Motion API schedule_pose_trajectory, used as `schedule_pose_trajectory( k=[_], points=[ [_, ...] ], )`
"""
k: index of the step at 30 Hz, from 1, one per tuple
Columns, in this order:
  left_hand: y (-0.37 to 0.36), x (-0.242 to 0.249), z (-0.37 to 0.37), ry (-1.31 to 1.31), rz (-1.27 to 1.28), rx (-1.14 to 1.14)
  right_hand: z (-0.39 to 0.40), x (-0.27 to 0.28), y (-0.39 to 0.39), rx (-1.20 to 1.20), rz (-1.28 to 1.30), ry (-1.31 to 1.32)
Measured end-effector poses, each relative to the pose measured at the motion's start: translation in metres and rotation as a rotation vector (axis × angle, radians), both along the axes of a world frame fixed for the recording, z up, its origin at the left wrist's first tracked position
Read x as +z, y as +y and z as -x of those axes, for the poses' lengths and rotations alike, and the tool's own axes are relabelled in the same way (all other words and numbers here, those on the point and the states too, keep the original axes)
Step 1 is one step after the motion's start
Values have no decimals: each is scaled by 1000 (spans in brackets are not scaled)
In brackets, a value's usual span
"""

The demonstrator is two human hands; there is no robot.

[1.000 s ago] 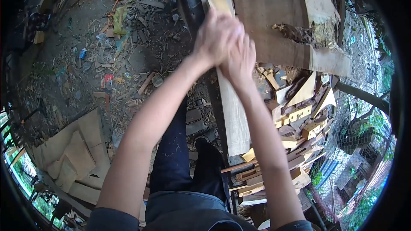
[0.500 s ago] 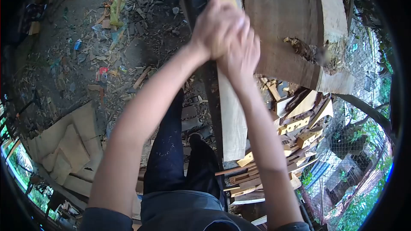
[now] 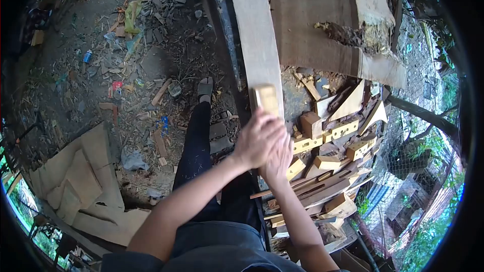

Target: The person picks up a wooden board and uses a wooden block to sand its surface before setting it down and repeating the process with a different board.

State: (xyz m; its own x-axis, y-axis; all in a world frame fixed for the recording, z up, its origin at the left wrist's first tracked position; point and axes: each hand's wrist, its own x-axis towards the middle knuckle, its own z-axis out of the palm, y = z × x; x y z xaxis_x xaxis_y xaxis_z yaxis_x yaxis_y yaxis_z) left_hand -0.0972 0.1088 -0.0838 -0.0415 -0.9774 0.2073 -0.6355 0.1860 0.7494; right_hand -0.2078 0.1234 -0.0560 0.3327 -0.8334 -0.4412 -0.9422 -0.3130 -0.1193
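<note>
A long pale plank (image 3: 256,35) lies lengthwise on the bench in front of me. On its near part sits what looks like a wooden hand plane (image 3: 267,99), a light block whose front end shows beyond my fingers. My left hand (image 3: 258,141) is closed over its rear, fingers wrapped round. Close against it, my right hand (image 3: 278,160) also grips the rear from the right side. The hands overlap and hide the back of the tool.
A thick slab (image 3: 317,20) with a rough knot lies beyond the plank to the right. Several wooden blocks and tools (image 3: 343,131) crowd the right side. Wood scraps and litter (image 3: 146,60) cover the ground at left, near cardboard-like sheets (image 3: 80,176).
Both hands have drawn the hand plane back along the plank toward my body, uncovering the plank's far part. My view has shifted slightly, and a foot now shows at left.
</note>
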Motion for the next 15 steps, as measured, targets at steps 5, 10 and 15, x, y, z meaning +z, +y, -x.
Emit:
schedule_pose_trajectory(
  k=[5,10,15],
  points=[
    [-46,-13,-26,74,97,-73,-24,3,-44,-7,55,-32],
    [-191,-23,-118,-46,278,-14,-98,-42,-184,202,698,-288],
    [-268,-22,-165,-238,494,-128,-150,-41,-250,123,735,-290]
  ],
)
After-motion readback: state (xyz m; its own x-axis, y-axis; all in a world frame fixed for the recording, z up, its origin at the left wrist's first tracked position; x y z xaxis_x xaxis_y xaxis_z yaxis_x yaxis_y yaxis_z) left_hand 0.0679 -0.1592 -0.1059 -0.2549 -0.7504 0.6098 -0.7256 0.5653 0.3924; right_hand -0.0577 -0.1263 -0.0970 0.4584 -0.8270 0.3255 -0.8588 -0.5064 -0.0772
